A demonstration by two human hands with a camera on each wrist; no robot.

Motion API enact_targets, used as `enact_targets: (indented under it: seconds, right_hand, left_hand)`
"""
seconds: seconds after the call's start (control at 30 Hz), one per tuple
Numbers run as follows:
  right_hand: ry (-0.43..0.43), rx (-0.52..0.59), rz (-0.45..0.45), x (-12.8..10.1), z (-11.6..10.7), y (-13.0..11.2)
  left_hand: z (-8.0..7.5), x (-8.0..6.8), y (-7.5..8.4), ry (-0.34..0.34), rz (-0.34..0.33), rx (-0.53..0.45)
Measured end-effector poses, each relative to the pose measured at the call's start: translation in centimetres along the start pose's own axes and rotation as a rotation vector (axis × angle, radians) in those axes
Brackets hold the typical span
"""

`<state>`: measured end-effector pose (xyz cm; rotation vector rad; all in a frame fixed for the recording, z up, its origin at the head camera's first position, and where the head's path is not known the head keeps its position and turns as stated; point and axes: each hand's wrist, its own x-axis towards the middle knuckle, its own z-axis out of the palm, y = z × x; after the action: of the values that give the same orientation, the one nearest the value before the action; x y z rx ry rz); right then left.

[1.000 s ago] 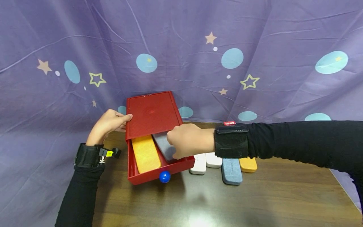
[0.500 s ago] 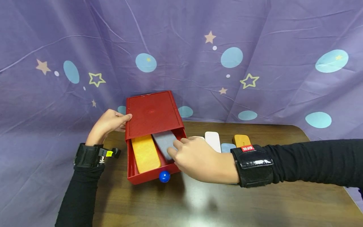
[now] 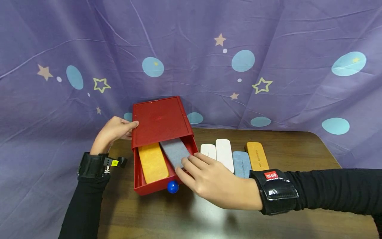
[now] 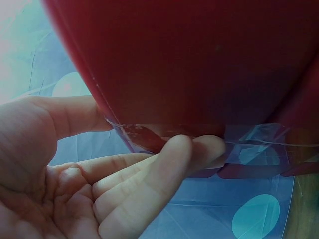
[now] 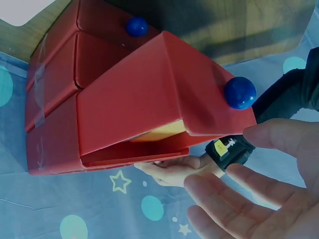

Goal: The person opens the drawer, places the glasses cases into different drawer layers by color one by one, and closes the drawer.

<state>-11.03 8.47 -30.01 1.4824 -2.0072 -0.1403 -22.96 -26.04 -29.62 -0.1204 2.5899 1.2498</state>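
A red drawer box [image 3: 159,119] stands at the table's back left, its top drawer [image 3: 152,187] pulled out. An orange case [image 3: 152,162] and a grey case [image 3: 175,152] lie side by side in the drawer. My left hand [image 3: 131,128] grips the box's left edge, thumb on the top [image 4: 199,59] and fingers [image 4: 164,159] against the side. My right hand [image 3: 186,166] is flat, its straight fingers touching the grey case's near end beside the drawer's blue knob [image 3: 173,187]. The right wrist view shows the drawer front [image 5: 149,99], its knob [image 5: 239,92] and my spread fingers [image 5: 234,196].
Right of the box several cases lie in a row on the brown table [image 3: 298,149]: two white [image 3: 224,153], one blue-grey [image 3: 241,163], one orange [image 3: 256,155]. A lower drawer with its own blue knob [image 5: 136,26] is closed. Purple starred cloth [image 3: 268,66] hangs behind.
My right hand has drawn back out of the drawer toward me, leaving the grey case lying inside and uncovering the row of cases. The left hand has stayed on the box.
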Motion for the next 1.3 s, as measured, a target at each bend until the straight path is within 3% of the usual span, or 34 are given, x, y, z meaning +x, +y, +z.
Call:
enact_targets:
  seconds: [0.33, 0.57, 0.67, 0.97, 1.13, 1.3]
  right_hand:
    - [0.054, 0.049, -0.105, -0.4, 0.2, -1.2]
    - [0.086, -0.012, -0.239, -0.4, 1.1, -2.0]
    - [0.067, -0.034, -0.307, -0.4, 1.4, -2.3]
    - [-0.098, -0.142, -0.502, -0.1, 2.2, -3.2]
    - [-0.095, -0.21, -0.56, 0.1, 2.9, -3.7]
    - [-0.075, -0.245, -0.561, 0.1, 3.5, -4.1]
  left_hand:
    - [-0.1, -0.1, -0.1, 0.0, -0.006, -0.008]
    - [0.0, 0.0, -0.3, 0.0, 0.0, -0.007]
    - [0.0, -0.1, -0.2, 0.006, 0.007, 0.004]
    - [0.2, -0.3, 0.1, 0.016, 0.007, 0.015]
    - [0.1, -0.3, 0.1, 0.016, 0.003, 0.02]
    - [0.1, -0.2, 0.0, 0.019, 0.015, 0.023]
